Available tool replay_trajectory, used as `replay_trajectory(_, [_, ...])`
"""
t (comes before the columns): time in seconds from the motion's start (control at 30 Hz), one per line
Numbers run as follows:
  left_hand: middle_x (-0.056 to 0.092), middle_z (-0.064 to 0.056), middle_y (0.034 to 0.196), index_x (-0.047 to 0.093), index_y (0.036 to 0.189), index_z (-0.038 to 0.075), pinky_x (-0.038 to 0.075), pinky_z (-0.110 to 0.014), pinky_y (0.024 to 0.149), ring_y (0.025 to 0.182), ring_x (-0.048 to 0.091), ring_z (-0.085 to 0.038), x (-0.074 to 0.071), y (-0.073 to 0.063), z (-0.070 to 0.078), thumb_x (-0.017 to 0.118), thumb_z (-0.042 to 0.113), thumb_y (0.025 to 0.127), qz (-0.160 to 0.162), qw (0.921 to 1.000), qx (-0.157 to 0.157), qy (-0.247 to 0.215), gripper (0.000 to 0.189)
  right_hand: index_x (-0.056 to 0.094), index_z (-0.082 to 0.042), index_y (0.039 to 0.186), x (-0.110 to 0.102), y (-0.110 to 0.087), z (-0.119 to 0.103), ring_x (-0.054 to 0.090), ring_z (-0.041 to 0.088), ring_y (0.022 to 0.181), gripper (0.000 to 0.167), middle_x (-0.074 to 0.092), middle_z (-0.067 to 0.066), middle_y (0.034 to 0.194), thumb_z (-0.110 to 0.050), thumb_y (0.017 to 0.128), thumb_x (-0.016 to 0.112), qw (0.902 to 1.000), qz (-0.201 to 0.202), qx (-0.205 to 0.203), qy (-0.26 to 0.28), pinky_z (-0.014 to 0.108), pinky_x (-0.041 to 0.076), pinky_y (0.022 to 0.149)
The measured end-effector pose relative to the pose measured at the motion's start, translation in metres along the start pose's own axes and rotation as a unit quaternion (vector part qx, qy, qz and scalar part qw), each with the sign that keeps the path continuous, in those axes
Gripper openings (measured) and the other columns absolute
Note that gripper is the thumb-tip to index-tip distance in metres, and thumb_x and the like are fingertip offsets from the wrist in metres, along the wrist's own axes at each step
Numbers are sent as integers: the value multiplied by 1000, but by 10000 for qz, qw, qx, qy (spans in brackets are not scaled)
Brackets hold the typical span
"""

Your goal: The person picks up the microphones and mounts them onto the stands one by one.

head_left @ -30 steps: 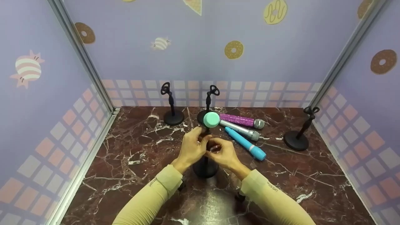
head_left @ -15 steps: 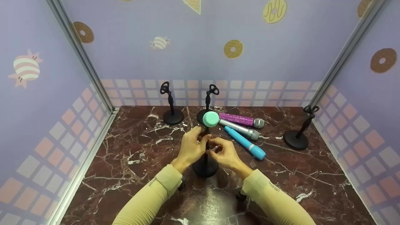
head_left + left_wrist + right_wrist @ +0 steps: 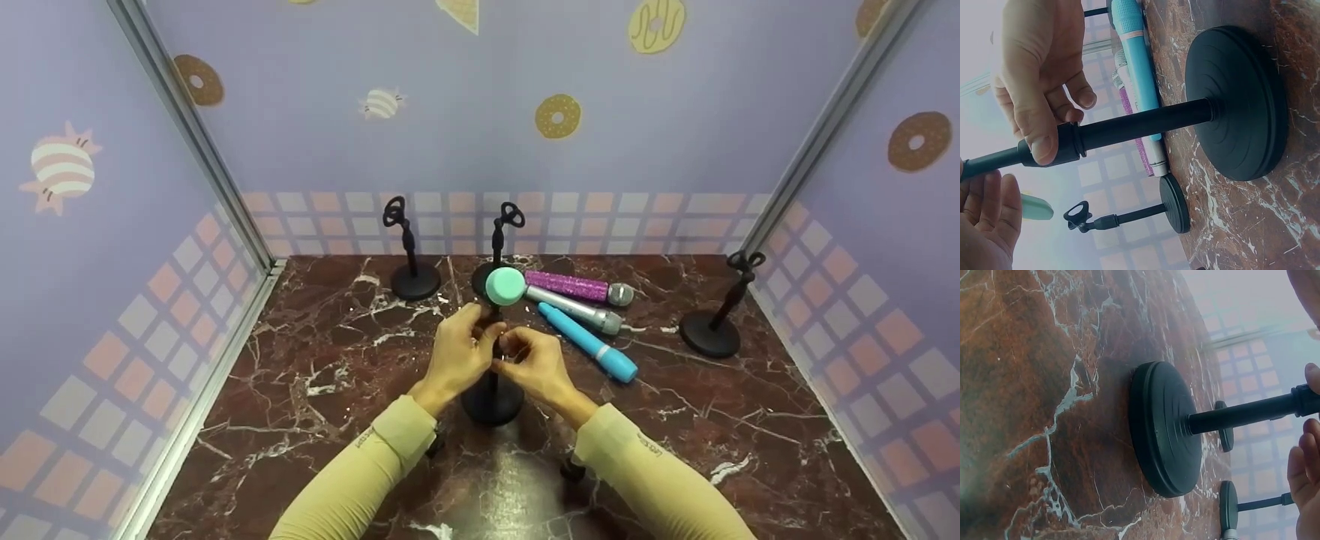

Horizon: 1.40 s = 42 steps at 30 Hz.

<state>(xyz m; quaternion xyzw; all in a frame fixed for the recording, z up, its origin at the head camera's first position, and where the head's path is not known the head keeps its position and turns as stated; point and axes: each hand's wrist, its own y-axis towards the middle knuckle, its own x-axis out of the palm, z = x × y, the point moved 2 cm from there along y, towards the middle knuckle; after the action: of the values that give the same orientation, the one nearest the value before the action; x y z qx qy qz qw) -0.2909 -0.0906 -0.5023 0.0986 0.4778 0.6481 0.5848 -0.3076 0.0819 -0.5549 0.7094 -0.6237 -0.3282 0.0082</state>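
We had the black microphone stand (image 3: 493, 390) upright on the marble tabletop (image 3: 300, 390), near its front and about midway across, its round base flat on the stone and a mint green microphone (image 3: 506, 286) sitting in the clip at the top. Our right hand (image 3: 534, 365) pinched the pole at its adjusting collar, thumb and fingers curled round it; the left wrist view showed that grip plainly on the ribbed collar (image 3: 1069, 143). Our left hand (image 3: 459, 352) sat on the other side of the pole, higher up, with its fingers bent toward it. We could not tell from any view whether that hand truly gripped the pole or only rested against it.

Just beyond the stand, to the right, three microphones lay side by side on the stone: a purple glitter microphone (image 3: 576, 287) farthest back, a silver microphone (image 3: 574, 310) in the middle, and a blue microphone (image 3: 589, 343) nearest us. Two empty stands stood at the back, the left rear stand (image 3: 412, 251) and the middle rear stand (image 3: 500, 244), the second partly behind the green head. A third empty stand (image 3: 716, 315) stood well apart by the right wall.
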Motion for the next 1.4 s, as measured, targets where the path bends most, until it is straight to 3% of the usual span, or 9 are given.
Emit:
replay_trajectory(0.1, [76, -14, 90, 71, 97, 0, 66, -39, 73, 80, 78, -26, 0, 0, 0, 82, 10, 100, -4, 10000, -77, -12, 15, 77, -8, 93, 1, 0, -1, 69, 12, 75, 26, 79, 9, 84, -13, 78, 98, 9999, 17, 0, -126, 21, 58, 67])
replay_trajectory(0.2, [76, -15, 89, 71, 97, 0, 66, -41, 73, 79, 78, -27, 0, 0, 0, 82, 10, 100, -4, 10000, -65, 0, 15, 77, -7, 95, 0, -1, 0, 75, 25, 74, 29, 80, 15, 86, -16, 78, 99, 9999, -34, -7, -134, 21, 58, 67])
replay_trajectory(0.33, [75, -14, 88, 70, 97, 0, 66, -41, 72, 78, 77, -27, 0, 0, 1, 82, 9, 99, 26, 10000, 27, 46, 15, 77, -5, 103, -3, -5, 4, 78, 40, 78, 35, 81, 21, 92, -20, 80, 98, 9996, -105, -267, -69, 37, 68, 69])
replay_trajectory(0.43, [76, -14, 89, 70, 97, 0, 66, -40, 72, 78, 77, -27, 0, 0, 1, 82, 11, 100, 29, 10000, 34, 40, 16, 79, -4, 115, -4, -8, 5, 78, 41, 80, 38, 83, 19, 98, -18, 83, 94, 9977, -126, -662, 32, 53, 69, 71])
replay_trajectory(0.57, [76, -13, 90, 71, 96, 0, 67, -39, 72, 78, 78, -26, 1, 0, 0, 81, 11, 101, 46, 10000, -20, -53, 16, 79, -3, 129, -4, -12, 7, 78, 44, 85, 43, 83, 18, 106, -13, 88, 87, 9949, -257, -954, 197, 59, 68, 72])
replay_trajectory(0.73, [77, -14, 91, 71, 97, 0, 67, -40, 73, 80, 79, -26, 0, 0, 0, 81, 13, 101, 2, 10000, -33, -62, 17, 78, 1, 128, 0, -12, 6, 78, 42, 82, 40, 82, 20, 105, -3, 88, 84, 9935, -337, -1036, 340, 61, 69, 72])
replay_trajectory(0.9, [77, -13, 91, 72, 98, 1, 67, -39, 72, 79, 78, -25, -1, 0, -1, 80, 17, 103, -7, 10000, 29, -24, 19, 81, 0, 118, 4, -10, 4, 78, 38, 80, 33, 83, 18, 99, 2, 85, 84, 9959, -150, -819, 357, 55, 69, 73])
replay_trajectory(1.13, [77, -13, 90, 71, 98, 1, 67, -40, 72, 78, 79, -26, -1, -3, -2, 74, 32, 108, 59, 10000, 23, -60, 33, 81, -3, 102, 5, -7, 1, 79, 38, 83, 24, 82, 16, 93, -7, 82, 92, 9994, 49, -294, 200, 53, 69, 75])
replay_trajectory(1.4, [75, -12, 88, 70, 96, 1, 66, -39, 71, 77, 78, -26, 2, -2, -3, 75, 29, 108, 101, 9999, 111, 7, 31, 76, -6, 95, 3, -3, 1, 78, 39, 84, 29, 81, 19, 90, -13, 77, 98, 9999, 123, 93, 56, 21, 60, 71])
